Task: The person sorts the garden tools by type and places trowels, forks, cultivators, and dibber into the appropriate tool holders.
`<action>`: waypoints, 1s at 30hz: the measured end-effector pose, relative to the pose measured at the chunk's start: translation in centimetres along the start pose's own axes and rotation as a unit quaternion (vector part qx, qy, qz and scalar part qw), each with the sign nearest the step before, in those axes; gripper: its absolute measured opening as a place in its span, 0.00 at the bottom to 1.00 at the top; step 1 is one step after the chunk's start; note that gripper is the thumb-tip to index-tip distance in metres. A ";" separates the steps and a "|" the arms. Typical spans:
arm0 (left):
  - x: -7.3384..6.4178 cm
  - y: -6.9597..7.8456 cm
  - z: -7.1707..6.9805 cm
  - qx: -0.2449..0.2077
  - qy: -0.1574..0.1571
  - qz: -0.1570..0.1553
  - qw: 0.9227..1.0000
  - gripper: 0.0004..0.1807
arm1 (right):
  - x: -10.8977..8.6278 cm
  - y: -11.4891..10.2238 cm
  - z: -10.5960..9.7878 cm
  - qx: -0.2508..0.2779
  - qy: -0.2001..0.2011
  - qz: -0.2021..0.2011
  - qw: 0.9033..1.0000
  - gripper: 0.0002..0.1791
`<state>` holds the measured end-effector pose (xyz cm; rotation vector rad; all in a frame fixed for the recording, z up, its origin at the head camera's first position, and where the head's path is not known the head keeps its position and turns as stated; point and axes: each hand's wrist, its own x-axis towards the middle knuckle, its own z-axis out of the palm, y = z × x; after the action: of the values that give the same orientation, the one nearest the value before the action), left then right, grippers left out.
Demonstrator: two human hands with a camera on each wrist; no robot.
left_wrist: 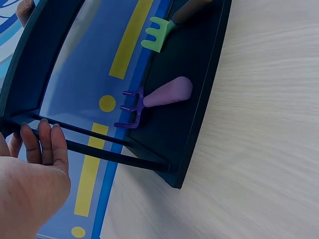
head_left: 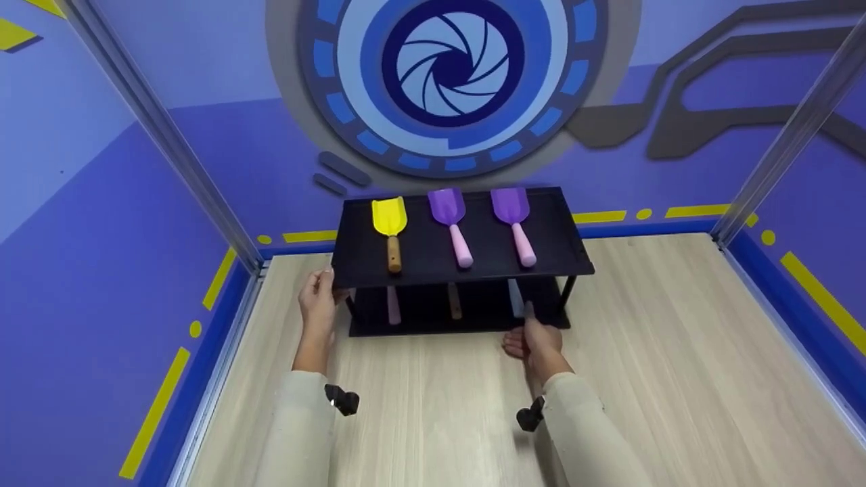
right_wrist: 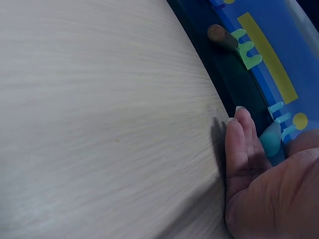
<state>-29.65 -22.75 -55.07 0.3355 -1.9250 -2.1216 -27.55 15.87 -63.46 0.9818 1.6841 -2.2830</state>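
A black two-tier rack (head_left: 423, 267) stands on the wooden table. On its top tier lie a yellow scoop (head_left: 389, 218) with a brown handle and two purple scoops, (head_left: 446, 207) one in the middle and one at the right, both pink-handled. The lower tier holds a purple hand rake (left_wrist: 169, 93) with a pink handle, a green hand rake (left_wrist: 160, 34) with a brown handle and a light blue hand rake (right_wrist: 271, 138). My left hand (head_left: 318, 301) grips the rack's left end by the upper tier. Low at the front right, my right hand (head_left: 538, 341) has straight fingers along the lower tier's edge, thumb near the blue handle.
Behind the rack rises a blue and purple printed wall (head_left: 230, 149) with a large round emblem. Metal corner posts (head_left: 162, 135) stand at both sides. A small black device (head_left: 342, 400) sits on the left sleeve, another (head_left: 530, 414) on the right.
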 end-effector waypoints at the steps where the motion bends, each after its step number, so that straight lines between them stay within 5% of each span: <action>1: 0.0 0.0 0.0 0.001 0.000 0.001 1.000 0.16 | 0.0 0.0 0.0 -0.001 0.000 0.000 1.000 0.41; 16: 0.1 -0.1 0.2 -0.010 0.017 0.011 1.000 0.13 | 0.0 0.1 0.0 0.003 0.005 0.001 1.000 0.38; 30: 0.1 0.4 0.3 -0.012 0.012 -0.010 1.000 0.12 | 0.0 -0.1 -0.2 -0.008 0.000 0.000 1.000 0.37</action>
<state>-29.80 -22.53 -54.67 0.3748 -1.8898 -2.1413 -27.51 16.05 -63.45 0.9790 1.6997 -2.2645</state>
